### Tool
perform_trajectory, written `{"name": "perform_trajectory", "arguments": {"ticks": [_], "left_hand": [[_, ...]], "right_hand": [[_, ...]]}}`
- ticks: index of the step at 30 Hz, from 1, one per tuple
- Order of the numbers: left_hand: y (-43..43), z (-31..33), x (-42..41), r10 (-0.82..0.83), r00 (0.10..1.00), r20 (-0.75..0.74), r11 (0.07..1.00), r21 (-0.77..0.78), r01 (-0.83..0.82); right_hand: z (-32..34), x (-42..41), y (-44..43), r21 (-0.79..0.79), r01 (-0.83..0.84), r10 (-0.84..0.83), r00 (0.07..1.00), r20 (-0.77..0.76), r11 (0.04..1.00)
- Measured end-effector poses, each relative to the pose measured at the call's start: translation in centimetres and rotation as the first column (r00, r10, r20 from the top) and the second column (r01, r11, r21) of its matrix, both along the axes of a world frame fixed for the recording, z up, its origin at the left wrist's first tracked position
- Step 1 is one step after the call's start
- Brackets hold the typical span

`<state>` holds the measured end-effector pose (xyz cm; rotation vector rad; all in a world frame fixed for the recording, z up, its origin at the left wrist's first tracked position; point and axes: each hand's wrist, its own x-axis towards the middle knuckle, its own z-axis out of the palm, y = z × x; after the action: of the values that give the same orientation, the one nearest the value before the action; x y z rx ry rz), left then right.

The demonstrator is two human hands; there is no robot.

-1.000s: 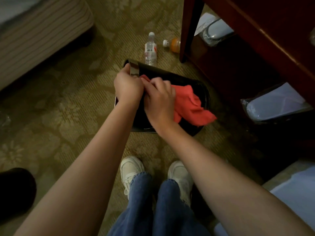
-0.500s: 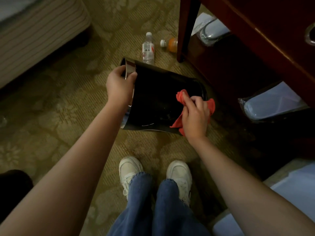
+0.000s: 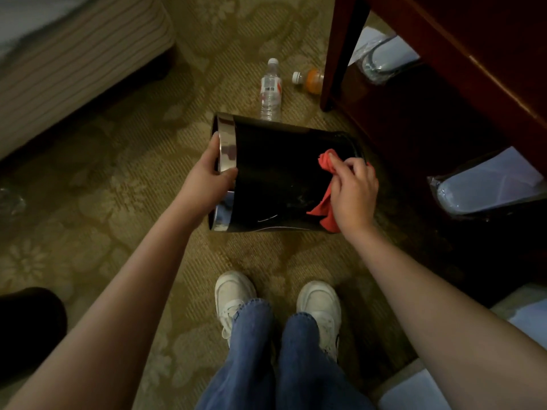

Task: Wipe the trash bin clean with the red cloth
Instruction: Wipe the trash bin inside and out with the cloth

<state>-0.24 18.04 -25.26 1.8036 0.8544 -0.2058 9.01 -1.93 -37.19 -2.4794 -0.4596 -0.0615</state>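
A black trash bin (image 3: 275, 173) with a shiny metal rim band lies tipped on its side above the carpet, its mouth to the left. My left hand (image 3: 211, 176) grips the metal rim, thumb on the outside of the band. My right hand (image 3: 352, 193) holds the bunched red cloth (image 3: 324, 211) against the bin's black side near its base end. Part of the cloth sticks out above my fingers and part hangs below my palm.
A clear water bottle (image 3: 270, 90) and an orange drink bottle (image 3: 310, 79) lie on the patterned carpet behind the bin. A dark wooden desk (image 3: 444, 69) stands at the right with plastic-wrapped items beneath it. A striped bed base (image 3: 74, 63) is at the upper left.
My right hand has carried the cloth from the bin's rim end across its side to the base end. The bin has turned so the metal rim faces left, still gripped by my left hand.
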Motion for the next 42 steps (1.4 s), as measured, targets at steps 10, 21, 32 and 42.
{"name": "perform_trajectory", "arguments": {"ticks": [10, 21, 32, 42], "left_hand": [[-1.4, 0.3, 1.8, -0.095, 0.992, 0.083, 0.995, 0.0, 0.096], [-4.2, 0.7, 1.9, 0.018, 0.999, 0.044, 0.996, 0.086, -0.022], [-3.1, 0.7, 1.9, 0.085, 0.994, -0.062, 0.996, 0.039, -0.083], [-3.8, 0.5, 2.9, 0.078, 0.995, -0.064, 0.997, 0.018, -0.077]], "right_hand": [[0.3, 1.0, -1.6, 0.094, 0.058, -0.045, 0.989, -0.141, 0.994], [3.2, 0.3, -1.6, 0.231, 0.013, 0.049, 0.964, -0.26, 0.973], [7.4, 2.8, -0.8, 0.071, 0.012, -0.008, 0.999, -0.054, 0.997], [10.1, 4.5, -1.0, 0.035, 0.172, -0.161, 0.963, -0.215, 0.984]]}}
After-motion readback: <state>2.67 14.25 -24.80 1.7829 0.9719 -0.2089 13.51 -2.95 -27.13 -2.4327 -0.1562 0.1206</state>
